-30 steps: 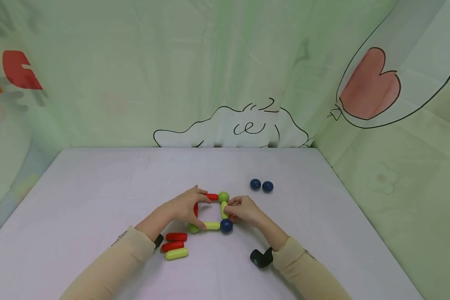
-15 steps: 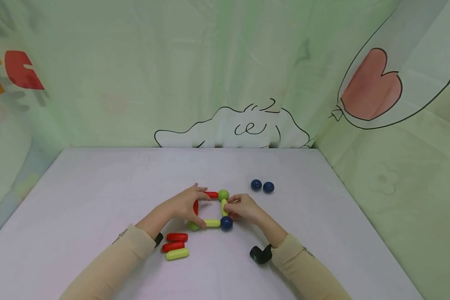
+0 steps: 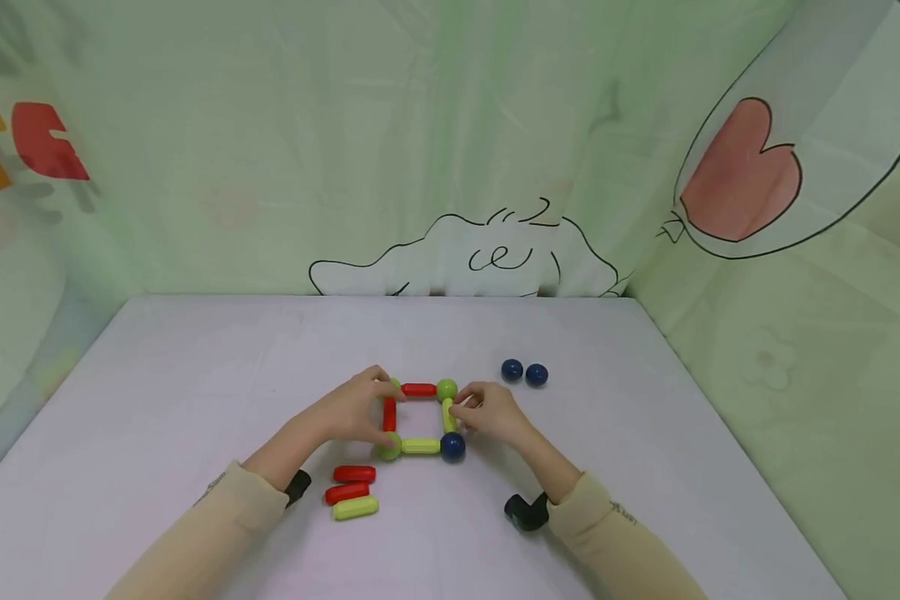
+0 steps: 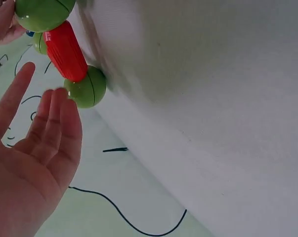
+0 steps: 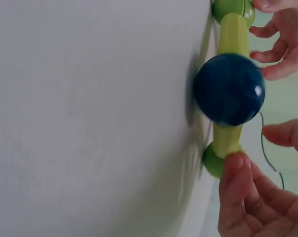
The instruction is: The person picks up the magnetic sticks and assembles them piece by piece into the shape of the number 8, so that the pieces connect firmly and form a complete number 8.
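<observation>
On the table lies a square of rods and balls: a red rod (image 3: pixel 419 389) at the back, another red rod (image 3: pixel 389 414) at the left, and yellow-green rods at the right (image 3: pixel 448 414) and front (image 3: pixel 421 446). Green balls sit at the back right (image 3: pixel 447 389), front left (image 3: pixel 388 446) and back left (image 4: pixel 84 87); a blue ball (image 5: pixel 229 90) is the front-right corner. My left hand (image 3: pixel 357 408) spans the left side, thumb at the front-left ball, fingers spread near the back-left one. My right hand (image 3: pixel 493 412) has its fingertips right beside the right rod, fingers loosely bent.
Two loose blue balls (image 3: pixel 523 372) rest behind my right hand. Left of centre at the front, two loose red rods (image 3: pixel 350 483) lie beside a yellow-green rod (image 3: pixel 356 507). A green patterned cloth (image 3: pixel 217 167) stands behind the table (image 3: pixel 217 358).
My left hand has shifted left, uncovering more of the left red rod and the corner balls. My right fingertips have eased slightly off the right rod. The square's front has shifted slightly back.
</observation>
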`<state>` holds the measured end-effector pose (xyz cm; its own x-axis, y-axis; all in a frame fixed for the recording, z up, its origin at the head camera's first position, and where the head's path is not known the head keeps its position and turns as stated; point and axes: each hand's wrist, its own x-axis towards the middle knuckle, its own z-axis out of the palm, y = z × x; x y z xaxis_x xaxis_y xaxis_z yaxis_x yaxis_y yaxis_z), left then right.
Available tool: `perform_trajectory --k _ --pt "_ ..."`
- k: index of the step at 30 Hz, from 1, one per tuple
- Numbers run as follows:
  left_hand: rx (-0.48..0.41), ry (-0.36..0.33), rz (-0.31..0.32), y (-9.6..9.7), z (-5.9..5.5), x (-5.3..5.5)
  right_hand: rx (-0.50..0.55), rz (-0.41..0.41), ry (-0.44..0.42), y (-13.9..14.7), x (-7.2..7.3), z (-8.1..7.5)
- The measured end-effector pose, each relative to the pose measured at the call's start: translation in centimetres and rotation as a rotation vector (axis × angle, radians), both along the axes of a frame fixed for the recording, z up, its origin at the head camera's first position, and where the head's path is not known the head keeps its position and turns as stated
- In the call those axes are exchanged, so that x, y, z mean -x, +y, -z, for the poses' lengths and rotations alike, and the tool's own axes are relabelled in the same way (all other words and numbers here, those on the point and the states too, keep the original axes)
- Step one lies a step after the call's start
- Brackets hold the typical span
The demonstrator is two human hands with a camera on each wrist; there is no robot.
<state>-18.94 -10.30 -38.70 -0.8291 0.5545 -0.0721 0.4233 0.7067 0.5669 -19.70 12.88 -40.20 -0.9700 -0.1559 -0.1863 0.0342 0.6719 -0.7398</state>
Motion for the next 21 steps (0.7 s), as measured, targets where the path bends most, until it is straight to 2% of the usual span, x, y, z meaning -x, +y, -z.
perform_trajectory --k 4,8,13,17,21 --pt "-0.090 -0.092 0.029 -0.6 0.1 -0.2 0.004 -0.055 0.140 -0.3 -0.8 -0.7" --pt "-0.126 -0.143 0.081 -0.9 0.4 -0.2 0.042 -0.145 0.215 -0.8 -1.8 -1.3" --pt "-0.139 -0.153 0.123 -1.0 1.0 -0.2 0.105 -0.292 0.238 -1.5 -3.3 -1.5" --pt "-0.169 -0.147 0.153 -1.1 0.9 -0.2 0.143 -0.407 0.238 -2.4 -4.4 -1.4" --pt "-0.202 -0.102 0.196 -1.2 0.7 -0.1 0.164 -0.508 0.241 -3.4 -5.3 -1.3"
